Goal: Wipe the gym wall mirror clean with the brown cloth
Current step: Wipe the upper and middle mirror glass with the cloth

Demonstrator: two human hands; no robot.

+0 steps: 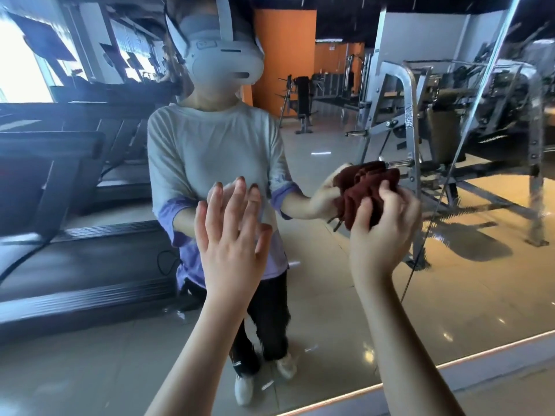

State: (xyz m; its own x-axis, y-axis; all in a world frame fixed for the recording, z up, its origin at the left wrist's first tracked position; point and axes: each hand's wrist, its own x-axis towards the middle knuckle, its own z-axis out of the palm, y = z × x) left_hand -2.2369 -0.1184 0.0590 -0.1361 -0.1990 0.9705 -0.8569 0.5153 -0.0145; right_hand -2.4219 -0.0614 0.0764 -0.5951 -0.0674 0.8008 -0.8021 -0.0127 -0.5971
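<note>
Head view, 2 risks in my judgement: the left hand point(231, 235), open with straight fingers, seems to touch the mirror point(330, 310) and can leave fingerprints there. The brown cloth point(368, 193) is bunched, so it may clean only a narrow path and leave streaks. The right hand point(387, 226) grips the cloth, which sits at 11 o'clock of its palm, against the mirror, at 3 o'clock of the left hand.
</note>
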